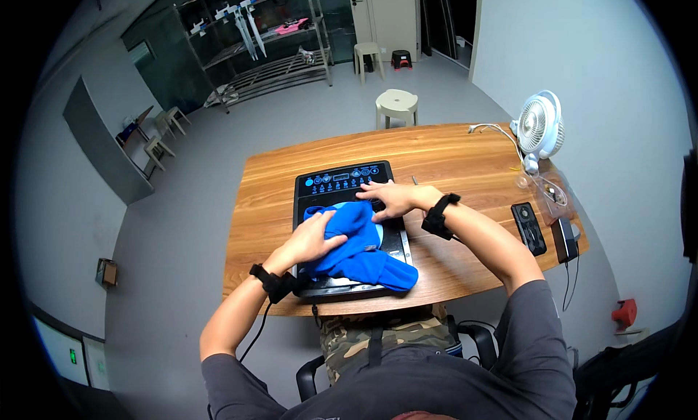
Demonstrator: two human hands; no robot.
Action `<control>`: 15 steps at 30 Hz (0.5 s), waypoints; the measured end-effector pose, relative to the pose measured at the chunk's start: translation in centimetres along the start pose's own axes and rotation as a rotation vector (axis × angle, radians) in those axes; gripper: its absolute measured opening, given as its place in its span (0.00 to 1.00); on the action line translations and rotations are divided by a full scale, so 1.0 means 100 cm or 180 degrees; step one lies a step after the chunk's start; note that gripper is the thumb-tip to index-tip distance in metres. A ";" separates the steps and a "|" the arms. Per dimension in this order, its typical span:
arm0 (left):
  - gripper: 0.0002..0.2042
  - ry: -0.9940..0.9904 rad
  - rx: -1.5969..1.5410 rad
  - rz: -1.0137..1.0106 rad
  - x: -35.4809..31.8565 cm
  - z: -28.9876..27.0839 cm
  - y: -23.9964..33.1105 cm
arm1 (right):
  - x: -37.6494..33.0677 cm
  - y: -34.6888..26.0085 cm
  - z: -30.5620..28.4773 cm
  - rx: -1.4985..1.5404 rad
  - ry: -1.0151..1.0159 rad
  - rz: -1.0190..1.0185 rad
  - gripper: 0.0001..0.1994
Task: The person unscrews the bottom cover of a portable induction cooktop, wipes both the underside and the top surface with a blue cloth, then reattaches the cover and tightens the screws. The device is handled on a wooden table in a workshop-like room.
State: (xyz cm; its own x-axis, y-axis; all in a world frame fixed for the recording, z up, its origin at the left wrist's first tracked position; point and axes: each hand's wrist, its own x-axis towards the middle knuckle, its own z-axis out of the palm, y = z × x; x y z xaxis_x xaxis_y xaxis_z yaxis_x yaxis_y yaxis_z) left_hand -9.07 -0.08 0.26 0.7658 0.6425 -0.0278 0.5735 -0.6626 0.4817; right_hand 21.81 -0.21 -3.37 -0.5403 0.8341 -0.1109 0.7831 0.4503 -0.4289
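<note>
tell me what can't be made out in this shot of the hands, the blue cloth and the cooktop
- Cooktop surface: mostly covered by the blue cloth and both hands, head view.
- Left hand fingertips: pressed into the cloth, grip unclear.
- Right hand: flat at the cloth's edge; what lies under it is hidden.
- Panel icons: too small.
- Shelf items: far off, bent by the fisheye.

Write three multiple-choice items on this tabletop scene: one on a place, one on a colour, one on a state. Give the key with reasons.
1. Where does the white fan stand?
A. the table's far right corner
B. the floor
C. on the cooktop

2. What colour is the cloth?
A. red
B. blue
C. white

3. How is the left hand?
A. raised in the air
B. under the table
C. pressed on the cloth

Key: 1 A, it stands at the wooden table edge; 2 B, plainly blue; 3 C, it lies on the cloth over the black cooktop, right hand beside.
</note>
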 end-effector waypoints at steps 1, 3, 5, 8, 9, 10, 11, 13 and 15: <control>0.40 -0.0038 -0.0042 0.0084 -0.007 -0.003 0.006 | 0.001 0.002 -0.004 0.0299 0.0154 -0.0079 0.40; 0.43 -0.0136 -0.0269 0.0163 -0.023 -0.011 0.012 | -0.004 -0.011 -0.015 0.0596 0.0515 0.0012 0.37; 0.40 0.0065 -0.0033 0.0399 -0.040 -0.018 0.003 | -0.005 -0.032 -0.021 0.0568 0.0746 -0.0327 0.39; 0.31 0.0169 -0.0081 0.0120 -0.053 -0.039 -0.017 | -0.007 -0.077 -0.024 0.0427 0.0471 -0.0843 0.45; 0.26 0.0167 0.0001 -0.0159 -0.058 -0.045 -0.022 | -0.004 -0.093 -0.022 0.0343 0.0258 -0.0951 0.48; 0.24 0.0310 0.0122 -0.0249 -0.058 -0.043 -0.036 | -0.010 -0.113 -0.024 -0.0011 0.0040 -0.0812 0.49; 0.23 0.0465 0.0270 -0.0416 -0.064 -0.039 -0.054 | -0.007 -0.130 -0.019 -0.0340 -0.0190 -0.0751 0.51; 0.23 0.0409 0.0239 -0.0624 -0.063 -0.033 -0.073 | -0.001 -0.138 -0.003 -0.0377 -0.0367 -0.0946 0.55; 0.24 0.0272 0.0207 -0.0802 -0.063 -0.027 -0.079 | -0.005 -0.147 0.008 -0.0671 -0.0632 -0.0638 0.58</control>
State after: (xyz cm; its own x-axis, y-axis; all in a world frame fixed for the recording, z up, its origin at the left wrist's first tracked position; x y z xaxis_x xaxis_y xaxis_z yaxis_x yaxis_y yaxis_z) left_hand -19.21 2.16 -1.05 0.5706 0.8187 -0.0643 0.7625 -0.4991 0.4117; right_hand 10.35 -7.51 2.28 -0.7228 0.6536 -0.2243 0.6906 0.6719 -0.2676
